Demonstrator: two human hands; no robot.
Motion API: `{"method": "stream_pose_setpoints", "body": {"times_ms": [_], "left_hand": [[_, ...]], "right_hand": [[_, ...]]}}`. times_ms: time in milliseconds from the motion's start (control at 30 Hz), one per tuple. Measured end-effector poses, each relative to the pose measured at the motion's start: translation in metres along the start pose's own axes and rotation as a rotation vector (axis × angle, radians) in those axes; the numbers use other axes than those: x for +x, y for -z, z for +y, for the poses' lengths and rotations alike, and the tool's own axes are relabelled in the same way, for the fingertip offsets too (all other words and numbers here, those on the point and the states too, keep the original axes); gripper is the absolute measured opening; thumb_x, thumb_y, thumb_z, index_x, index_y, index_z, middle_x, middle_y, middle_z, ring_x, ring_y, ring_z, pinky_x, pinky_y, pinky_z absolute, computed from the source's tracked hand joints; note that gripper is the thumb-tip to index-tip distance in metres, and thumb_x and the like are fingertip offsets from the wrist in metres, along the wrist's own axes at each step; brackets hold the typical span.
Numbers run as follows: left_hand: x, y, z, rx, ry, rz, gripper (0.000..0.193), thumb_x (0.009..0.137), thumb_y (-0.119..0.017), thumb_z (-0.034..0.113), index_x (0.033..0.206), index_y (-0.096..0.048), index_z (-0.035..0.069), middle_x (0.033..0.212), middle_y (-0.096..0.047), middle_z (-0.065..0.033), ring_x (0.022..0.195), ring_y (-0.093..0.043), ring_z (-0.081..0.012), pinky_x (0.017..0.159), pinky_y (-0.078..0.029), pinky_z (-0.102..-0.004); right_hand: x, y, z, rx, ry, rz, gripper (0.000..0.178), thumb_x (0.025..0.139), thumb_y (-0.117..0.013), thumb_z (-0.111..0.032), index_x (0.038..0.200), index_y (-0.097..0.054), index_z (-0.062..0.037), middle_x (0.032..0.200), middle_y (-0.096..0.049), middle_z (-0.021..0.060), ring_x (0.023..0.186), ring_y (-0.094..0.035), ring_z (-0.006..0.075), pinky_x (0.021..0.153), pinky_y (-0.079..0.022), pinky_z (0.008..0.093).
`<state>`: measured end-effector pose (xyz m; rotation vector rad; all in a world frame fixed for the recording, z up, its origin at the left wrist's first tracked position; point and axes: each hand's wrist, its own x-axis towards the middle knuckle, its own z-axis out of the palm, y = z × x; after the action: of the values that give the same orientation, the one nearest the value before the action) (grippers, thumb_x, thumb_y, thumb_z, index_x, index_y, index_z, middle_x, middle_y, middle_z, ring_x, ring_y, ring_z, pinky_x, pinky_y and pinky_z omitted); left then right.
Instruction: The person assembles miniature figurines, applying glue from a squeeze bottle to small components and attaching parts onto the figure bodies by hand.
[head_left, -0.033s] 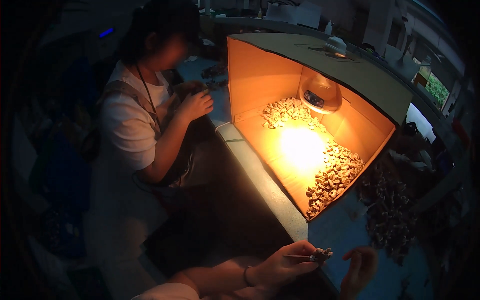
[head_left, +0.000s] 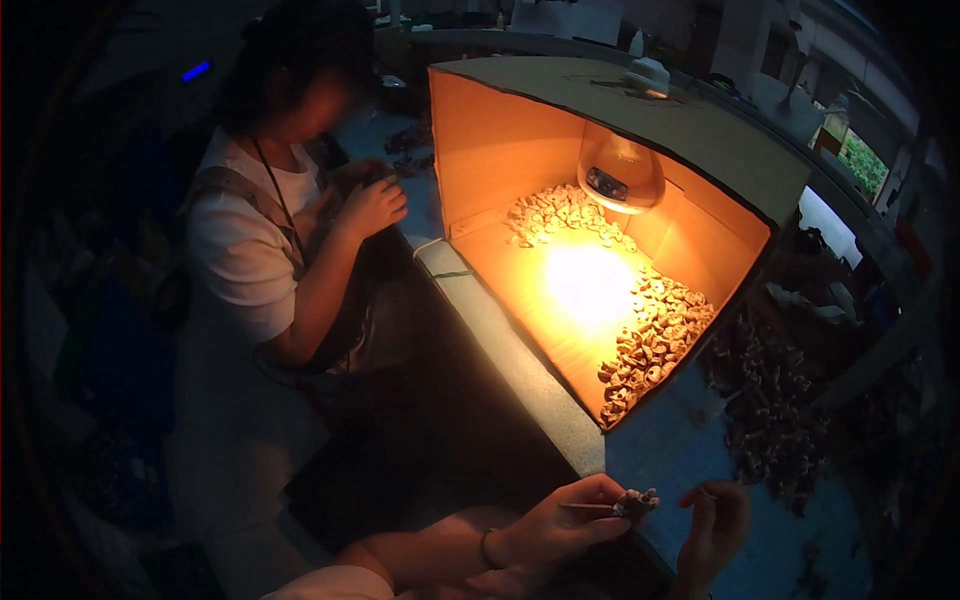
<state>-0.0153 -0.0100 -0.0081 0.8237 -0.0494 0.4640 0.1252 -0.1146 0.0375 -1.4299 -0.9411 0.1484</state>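
My left hand (head_left: pixel 565 518) reaches in from the bottom, a dark band round its wrist. Between its thumb and fingers it pinches a small, knobbly greyish piece (head_left: pixel 637 502) with a thin stick (head_left: pixel 585 508) running back across the fingers. Just right of that piece, apart from it, is my right hand (head_left: pixel 718 530), raised with its fingers curled together. Whatever its fingertips may hold is too small and dark to make out. Beyond my hands stands an open-fronted cardboard box (head_left: pixel 480 130) lit by a hanging lamp (head_left: pixel 622 175). Many small curled pieces (head_left: pixel 665 335) lie in it.
A co-worker (head_left: pixel 270 220) sits at the left, both hands raised near the box's left side. A heap of dark small pieces (head_left: pixel 770 410) lies on the bluish table (head_left: pixel 645 460) at the right. The pale table edge (head_left: pixel 520 350) runs along the box front.
The whole scene has shifted slightly left and up in the picture. My right hand's fingers have drawn closer together. My left hand still holds the knobbly piece.
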Motion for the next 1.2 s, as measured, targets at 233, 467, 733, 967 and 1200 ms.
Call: {"method": "stream_pose_setpoints", "body": {"times_ms": [233,467,733,967,1200], "left_hand": [[0.007,-0.009,0.000,0.113,-0.036,-0.037,0.028,0.085,-0.053,-0.001,0.112,-0.046,0.000,0.107,-0.058,-0.0161,0.100,-0.057,-0.0207,0.088,-0.045,-0.0333],[0.008,-0.016,-0.002,0.167,0.052,-0.078,0.024,0.085,-0.052,-0.001,0.108,-0.047,-0.001,0.103,-0.058,-0.0164,0.099,-0.057,-0.0201,0.087,-0.046,-0.0330],[0.003,-0.014,-0.002,0.123,0.063,-0.091,0.022,0.085,-0.052,0.000,0.106,-0.048,0.000,0.102,-0.059,-0.0166,0.096,-0.058,-0.0199,0.085,-0.046,-0.0329],[0.003,-0.014,-0.002,-0.014,0.105,-0.088,0.022,0.085,-0.054,0.003,0.106,-0.047,0.001,0.099,-0.060,-0.0170,0.095,-0.058,-0.0209,0.084,-0.046,-0.0334],[0.001,-0.017,-0.005,0.061,0.084,-0.075,0.021,0.085,-0.052,0.002,0.105,-0.047,0.000,0.099,-0.060,-0.0170,0.094,-0.059,-0.0207,0.084,-0.046,-0.0332]], "right_hand": [[0.008,0.013,-0.005,-0.074,0.126,-0.172,0.017,0.079,-0.054,0.006,0.095,-0.056,0.0019,0.086,-0.062,0.0139,0.079,-0.062,0.0200,0.069,-0.050,0.0283],[0.002,0.019,0.005,-0.028,0.192,-0.216,0.023,0.071,-0.066,0.003,0.093,-0.060,-0.0022,0.089,-0.065,0.0133,0.079,-0.065,0.0231,0.066,-0.053,0.0280],[0.002,0.024,0.003,-0.052,0.311,-0.302,0.025,0.066,-0.066,0.003,0.090,-0.061,-0.0025,0.091,-0.065,0.0133,0.080,-0.065,0.0249,0.067,-0.053,0.0294],[0.005,0.019,0.005,-0.109,0.452,-0.292,0.022,0.072,-0.061,0.007,0.088,-0.059,-0.0067,0.085,-0.066,0.0135,0.075,-0.065,0.0234,0.063,-0.053,0.0292],[0.005,0.021,0.004,-0.125,0.501,-0.300,0.019,0.073,-0.062,0.003,0.089,-0.058,-0.0066,0.084,-0.066,0.0132,0.075,-0.066,0.0230,0.062,-0.053,0.0291]]}}
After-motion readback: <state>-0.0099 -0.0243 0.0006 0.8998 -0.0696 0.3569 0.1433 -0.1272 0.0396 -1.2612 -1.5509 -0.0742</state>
